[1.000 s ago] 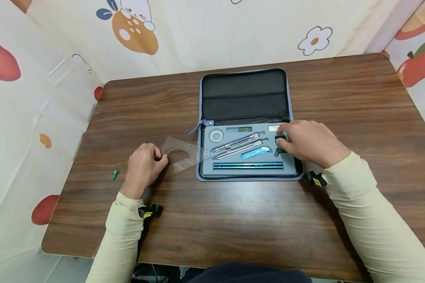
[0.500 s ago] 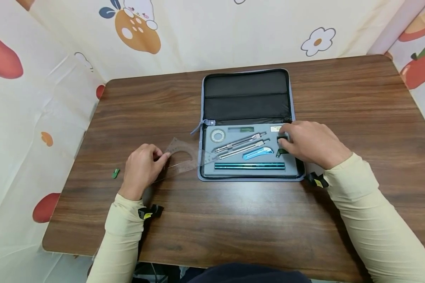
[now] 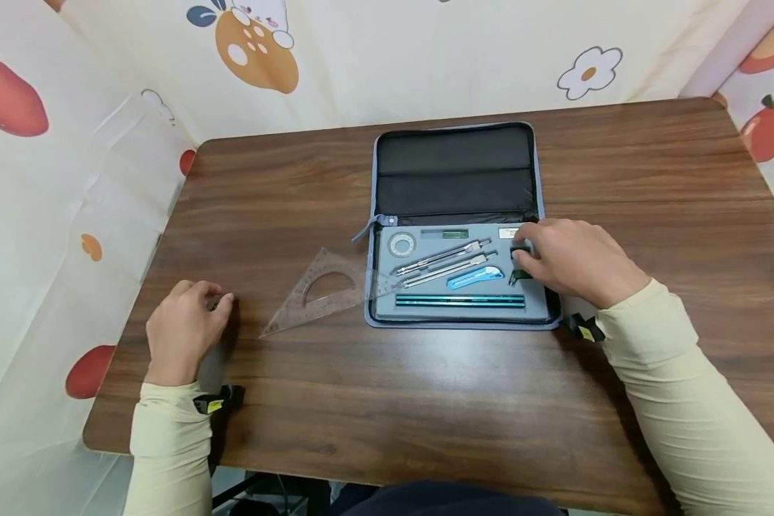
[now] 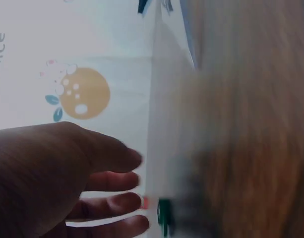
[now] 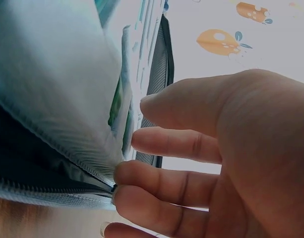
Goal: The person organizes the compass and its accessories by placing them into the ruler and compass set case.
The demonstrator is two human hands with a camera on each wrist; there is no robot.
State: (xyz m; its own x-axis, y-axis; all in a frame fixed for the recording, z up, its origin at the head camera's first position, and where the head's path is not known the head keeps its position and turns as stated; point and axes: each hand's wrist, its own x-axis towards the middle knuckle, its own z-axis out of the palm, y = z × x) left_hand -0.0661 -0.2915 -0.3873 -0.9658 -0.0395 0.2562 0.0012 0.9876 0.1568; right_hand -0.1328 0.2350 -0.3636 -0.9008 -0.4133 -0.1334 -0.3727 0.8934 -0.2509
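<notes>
My left hand (image 3: 183, 330) is over the table at the left, fingers loosely bent and holding nothing. A small green piece (image 4: 164, 217) shows just past its fingertips in the left wrist view; the hand covers it in the head view. A clear triangular set square (image 3: 284, 312) lies on the wood, its right end overlapping an open zip case (image 3: 454, 172). At the case's right edge is my right hand (image 3: 577, 261), with relaxed fingers at the tray (image 3: 387, 312) and nothing gripped. Beside its thumb sits a dark green piece (image 3: 520, 275) in the tray.
The tray also bears a pale ring (image 3: 402, 244), two silver compass-like tools (image 3: 448, 269), a blue utility knife (image 3: 474, 277), teal pencils (image 3: 460, 301) and a green-labelled strip (image 3: 454, 233). Printed curtains (image 3: 426, 72) stand around the table (image 3: 361, 401).
My left hand has let go of the set square, leaving it on the table, and has moved left to the small green piece. The right hand stays at the tray.
</notes>
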